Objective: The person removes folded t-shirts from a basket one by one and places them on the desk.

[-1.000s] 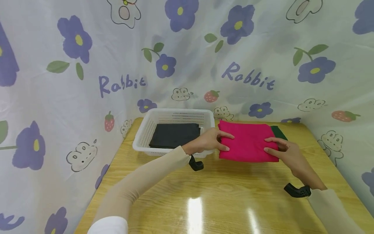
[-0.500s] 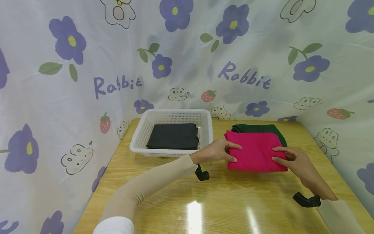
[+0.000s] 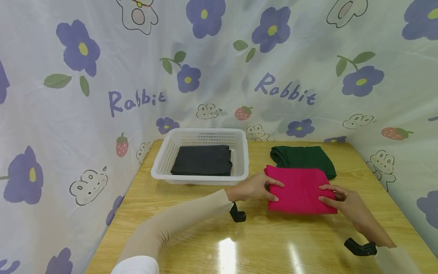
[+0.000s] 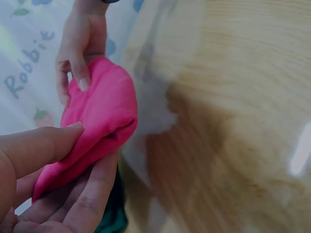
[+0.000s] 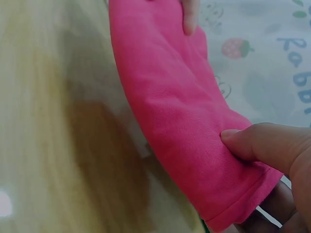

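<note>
In the head view, a folded bright pink garment (image 3: 299, 194) is held by its two ends, right of the middle. My left hand (image 3: 252, 188) pinches its left end, and my right hand (image 3: 349, 205) pinches the right end. The left wrist view shows the thumb on top of the pink cloth (image 4: 104, 104) and the fingers beneath. The same grip appears on the other end in the right wrist view, with the wood below out of contact. A folded dark green garment (image 3: 308, 156) lies just behind, its front partly covered by the pink one.
Left of my hands stands a white perforated plastic basket (image 3: 242, 152) with a folded black garment (image 3: 202, 160) inside. Everything rests on a glossy wooden table (image 3: 191, 232). A curtain (image 3: 219, 68) with flowers and rabbits closes off the back and sides.
Both hands have drawn the pink garment toward me and slightly right. The green garment, mostly hidden behind it before, is now largely exposed.
</note>
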`<state>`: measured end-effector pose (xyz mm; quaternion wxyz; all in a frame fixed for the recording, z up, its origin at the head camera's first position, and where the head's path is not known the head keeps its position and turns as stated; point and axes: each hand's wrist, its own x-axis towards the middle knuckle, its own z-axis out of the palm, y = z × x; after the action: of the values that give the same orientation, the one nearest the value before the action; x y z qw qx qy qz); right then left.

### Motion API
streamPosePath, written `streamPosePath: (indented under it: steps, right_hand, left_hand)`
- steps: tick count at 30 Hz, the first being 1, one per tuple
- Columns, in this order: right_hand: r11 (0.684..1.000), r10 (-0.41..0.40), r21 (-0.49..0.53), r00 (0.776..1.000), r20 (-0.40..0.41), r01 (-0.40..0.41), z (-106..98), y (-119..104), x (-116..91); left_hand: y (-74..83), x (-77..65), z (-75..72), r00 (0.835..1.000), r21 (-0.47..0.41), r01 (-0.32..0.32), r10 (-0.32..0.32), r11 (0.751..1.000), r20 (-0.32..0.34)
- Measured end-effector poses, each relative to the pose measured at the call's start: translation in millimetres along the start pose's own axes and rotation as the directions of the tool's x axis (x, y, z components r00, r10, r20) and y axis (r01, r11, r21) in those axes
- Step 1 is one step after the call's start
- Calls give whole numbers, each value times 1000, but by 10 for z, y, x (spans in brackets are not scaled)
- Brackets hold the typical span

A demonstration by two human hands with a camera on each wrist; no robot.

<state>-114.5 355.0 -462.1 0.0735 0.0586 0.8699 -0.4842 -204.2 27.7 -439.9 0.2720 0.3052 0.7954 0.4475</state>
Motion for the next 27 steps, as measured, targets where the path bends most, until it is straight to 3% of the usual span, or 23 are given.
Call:
streamPosePath:
  steps: [10, 16, 27]
  right_hand:
    - [993, 58, 104, 998, 37, -62, 170, 198, -14]
    - [995, 56, 79, 997, 53, -60, 247, 257, -15]
    - [997, 78, -30, 996, 42, -76, 286, 333, 1]
  left_hand:
    - [-194, -49, 137, 999, 12, 45, -45, 999, 3]
    - [-317, -49, 200, 997, -39, 83, -83, 996, 7]
    - [-427, -22, 220, 997, -50, 81, -81, 995, -4]
